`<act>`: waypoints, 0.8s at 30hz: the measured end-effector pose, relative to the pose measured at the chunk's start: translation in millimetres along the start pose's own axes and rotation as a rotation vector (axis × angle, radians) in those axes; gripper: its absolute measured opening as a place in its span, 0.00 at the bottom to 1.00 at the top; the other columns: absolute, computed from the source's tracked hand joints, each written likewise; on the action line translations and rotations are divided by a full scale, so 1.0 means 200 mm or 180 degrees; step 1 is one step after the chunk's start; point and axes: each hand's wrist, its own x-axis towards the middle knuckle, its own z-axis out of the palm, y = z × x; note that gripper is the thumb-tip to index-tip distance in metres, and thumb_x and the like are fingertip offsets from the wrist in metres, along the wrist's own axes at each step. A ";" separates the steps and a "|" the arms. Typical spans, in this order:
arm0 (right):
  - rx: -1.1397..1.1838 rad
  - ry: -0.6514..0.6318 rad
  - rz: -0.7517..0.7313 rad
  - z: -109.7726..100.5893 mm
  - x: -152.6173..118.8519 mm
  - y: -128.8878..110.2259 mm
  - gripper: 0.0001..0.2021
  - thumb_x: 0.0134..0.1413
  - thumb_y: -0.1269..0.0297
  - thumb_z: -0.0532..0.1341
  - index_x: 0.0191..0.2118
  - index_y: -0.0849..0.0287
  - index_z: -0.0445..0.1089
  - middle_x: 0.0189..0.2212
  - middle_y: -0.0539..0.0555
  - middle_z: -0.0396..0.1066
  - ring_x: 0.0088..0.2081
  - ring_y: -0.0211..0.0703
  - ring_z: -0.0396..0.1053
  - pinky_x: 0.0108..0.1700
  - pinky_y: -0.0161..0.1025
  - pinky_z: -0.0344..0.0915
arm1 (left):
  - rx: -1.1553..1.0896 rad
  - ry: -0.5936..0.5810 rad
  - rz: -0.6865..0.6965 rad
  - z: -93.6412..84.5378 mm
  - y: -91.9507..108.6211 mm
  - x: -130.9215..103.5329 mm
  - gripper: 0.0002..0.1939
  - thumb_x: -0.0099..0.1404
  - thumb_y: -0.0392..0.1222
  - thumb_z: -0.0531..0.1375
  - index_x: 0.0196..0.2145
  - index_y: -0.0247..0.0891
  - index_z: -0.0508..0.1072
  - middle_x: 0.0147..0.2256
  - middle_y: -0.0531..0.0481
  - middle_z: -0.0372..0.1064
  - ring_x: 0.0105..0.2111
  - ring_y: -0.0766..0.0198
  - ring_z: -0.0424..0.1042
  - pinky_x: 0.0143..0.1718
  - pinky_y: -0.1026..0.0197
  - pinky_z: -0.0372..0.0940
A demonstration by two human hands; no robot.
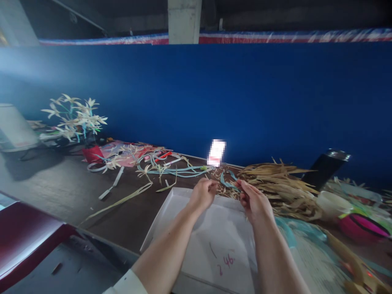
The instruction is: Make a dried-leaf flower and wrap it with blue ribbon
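My left hand (202, 193) and my right hand (255, 201) are raised over a white tray (196, 228) with red writing on it. Between them runs a thin teal strip (227, 183), pinched at each end by the fingers. Small dry straw bits lie just behind the hands. A pile of dried leaves (280, 183) is to the right of my right hand.
A bunch of handmade straw flowers (75, 116) stands at the far left. Teal strips, pink sheets and a red scissors handle (147, 161) lie behind the tray. A black cylinder (326, 167), a white cup (332, 203) and a pink bowl (363, 226) are on the right. A blue wall is behind.
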 end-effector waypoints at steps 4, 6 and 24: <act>-0.0163 -0.0212 0.0080 0.03 -0.02 0.01 0.16 0.32 0.58 0.70 0.31 0.61 0.75 0.31 0.54 0.74 0.17 0.28 0.58 0.13 0.27 0.49 | -0.0304 -0.0178 0.0171 0.01 0.03 -0.02 0.16 0.59 0.49 0.55 0.41 0.41 0.75 0.38 0.50 0.72 0.36 0.64 0.69 0.37 0.66 0.61; -0.0234 -0.0272 0.0091 0.05 -0.03 0.01 0.16 0.31 0.58 0.70 0.30 0.61 0.75 0.30 0.54 0.73 0.17 0.27 0.56 0.13 0.27 0.48 | -0.0387 -0.0461 0.0134 0.02 0.04 -0.03 0.15 0.58 0.50 0.57 0.39 0.41 0.75 0.34 0.52 0.73 0.33 0.65 0.69 0.35 0.66 0.60; -0.0749 0.0148 -0.0381 0.02 0.01 0.08 0.18 0.30 0.53 0.71 0.20 0.63 0.69 0.12 0.46 0.62 0.13 0.27 0.51 0.14 0.30 0.45 | -0.0423 -0.0941 0.0106 0.03 0.06 -0.05 0.13 0.60 0.44 0.53 0.29 0.36 0.75 0.27 0.52 0.73 0.26 0.68 0.68 0.30 0.67 0.58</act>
